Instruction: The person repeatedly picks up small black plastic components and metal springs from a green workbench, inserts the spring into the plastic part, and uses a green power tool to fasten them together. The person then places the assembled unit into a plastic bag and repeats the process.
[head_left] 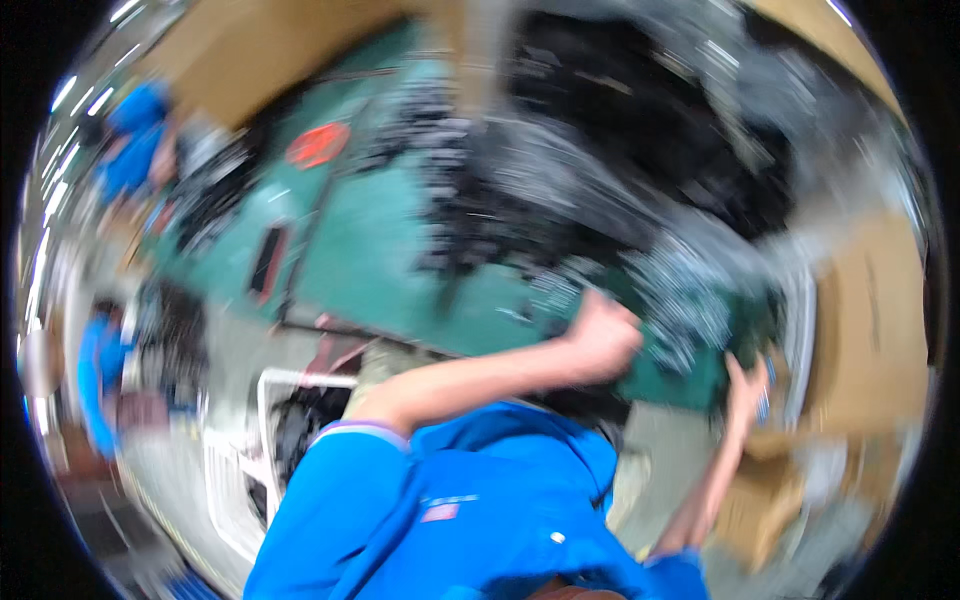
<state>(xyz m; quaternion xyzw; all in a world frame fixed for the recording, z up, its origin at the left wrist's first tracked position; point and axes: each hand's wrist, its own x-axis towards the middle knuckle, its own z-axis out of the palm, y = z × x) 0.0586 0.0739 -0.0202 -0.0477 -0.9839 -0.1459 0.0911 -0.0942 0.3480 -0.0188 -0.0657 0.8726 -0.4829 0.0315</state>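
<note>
Heavy blur. Left hand (600, 335) rests, fingers curled, on the grey-black heap of small parts (680, 290) on the green surface (380, 250). Right hand (745, 385), fingers spread open, sits at the surface edge beside a cardboard box (870, 320); whether it grips anything cannot be told.

The view was badly blurred. The left hand (600, 340) lay curled at the edge of a green worktop (380, 250) beside a heap of dark small parts (680, 290); its grip could not be told. The right hand (748, 385) was raised near a cardboard box (870, 330).

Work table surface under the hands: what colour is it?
Green work table surface, clearest in the head view.
</note>
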